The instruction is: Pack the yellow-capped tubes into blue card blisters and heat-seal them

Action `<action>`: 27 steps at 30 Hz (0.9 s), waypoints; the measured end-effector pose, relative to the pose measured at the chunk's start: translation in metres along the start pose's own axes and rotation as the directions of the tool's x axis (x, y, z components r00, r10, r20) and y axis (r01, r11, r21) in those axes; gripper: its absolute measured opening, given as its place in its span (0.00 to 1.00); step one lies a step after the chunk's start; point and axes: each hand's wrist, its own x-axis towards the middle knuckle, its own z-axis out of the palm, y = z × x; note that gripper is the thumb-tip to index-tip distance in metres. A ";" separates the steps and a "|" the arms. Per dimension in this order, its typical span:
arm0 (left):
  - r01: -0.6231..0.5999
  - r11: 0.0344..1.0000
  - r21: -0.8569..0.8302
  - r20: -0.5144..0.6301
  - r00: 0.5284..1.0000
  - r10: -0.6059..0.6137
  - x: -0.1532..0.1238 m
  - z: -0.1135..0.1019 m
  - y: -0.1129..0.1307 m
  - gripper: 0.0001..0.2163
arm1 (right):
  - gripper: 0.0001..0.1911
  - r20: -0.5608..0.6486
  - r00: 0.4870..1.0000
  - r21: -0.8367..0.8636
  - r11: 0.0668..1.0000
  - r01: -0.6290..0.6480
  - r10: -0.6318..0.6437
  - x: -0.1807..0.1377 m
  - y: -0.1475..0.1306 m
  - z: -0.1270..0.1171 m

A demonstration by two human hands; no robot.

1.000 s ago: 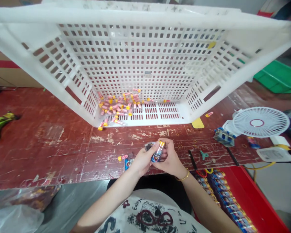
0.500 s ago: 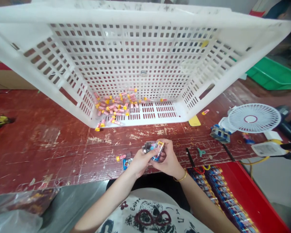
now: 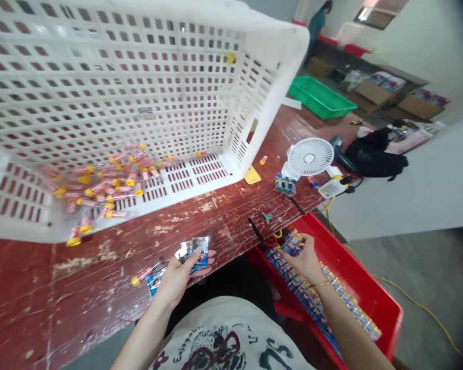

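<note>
Just in front of the white crate (image 3: 270, 77), at the near edge of the worn red table (image 3: 224, 216), the left hand (image 3: 179, 280) grips a small fan of glossy cards (image 3: 197, 251), thumb pressed over them and fingers curled beneath, so the cards point up toward the crate's open mouth. Beside that hand, on its side away from the crate, a blue card (image 3: 153, 282) lies flat on the table next to one loose tube (image 3: 141, 276) with a yellow cap. Right of the crate and lower than the table edge sits a red bin (image 3: 370, 280). The right hand (image 3: 303, 259), a thin bracelet (image 3: 319, 283) at its wrist, lies palm down on the rows of blue packs (image 3: 303, 295) in it, fingers bent over the end of the rows nearest the crate. Whether those fingers pinch a pack or merely rest on it cannot be told. The crate lies tipped on its side, and a heap of pink tubes (image 3: 108, 182) with yellow caps rests on its lower wall, two more lying just outside its rim. Off the crate's near right corner lie a yellow tag (image 3: 252, 176), a small white fan (image 3: 309, 156), a black stick (image 3: 255, 229) and a teal clip (image 3: 267, 217). Beyond the crate's far right corner stands a green tray (image 3: 320, 97)
</note>
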 end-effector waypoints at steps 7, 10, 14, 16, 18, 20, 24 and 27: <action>-0.041 0.999 0.007 -0.032 0.999 0.041 0.004 0.023 -0.002 0.22 | 0.33 -0.057 0.942 -0.326 0.885 -0.332 0.332 0.022 0.109 0.005; -0.055 0.998 0.017 -0.053 0.997 0.056 0.004 0.023 -0.002 0.24 | 0.36 -0.048 0.941 -0.338 0.882 -0.330 0.334 0.040 0.110 0.026; -0.028 0.999 0.023 -0.070 0.997 0.030 0.003 0.018 -0.003 0.22 | 0.44 -0.053 0.946 -0.334 0.887 -0.318 0.320 0.042 0.112 0.023; -0.008 1.000 0.005 -0.067 0.998 0.008 0.002 0.018 -0.003 0.20 | 0.46 -0.085 0.947 -0.328 0.889 -0.319 0.308 0.031 0.108 0.009; 0.003 1.000 -0.016 -0.059 0.998 -0.004 0.002 0.019 -0.004 0.19 | 0.42 -0.190 0.956 -0.295 0.915 -0.273 0.224 0.020 0.096 -0.003; 0.005 0.999 -0.037 -0.043 0.999 -0.006 0.002 0.020 -0.006 0.19 | 0.32 -0.277 0.960 -0.225 0.969 -0.100 0.035 0.014 0.071 -0.005; -0.030 0.996 -0.083 -0.063 0.998 0.025 0.001 0.015 -0.006 0.20 | 0.10 -0.097 0.901 0.031 0.904 0.427 -0.422 0.037 -0.025 0.033; -0.083 0.992 -0.096 -0.143 0.987 0.069 -0.003 0.004 -0.002 0.20 | 0.07 0.085 0.790 0.091 0.794 0.601 -0.607 0.092 -0.119 0.089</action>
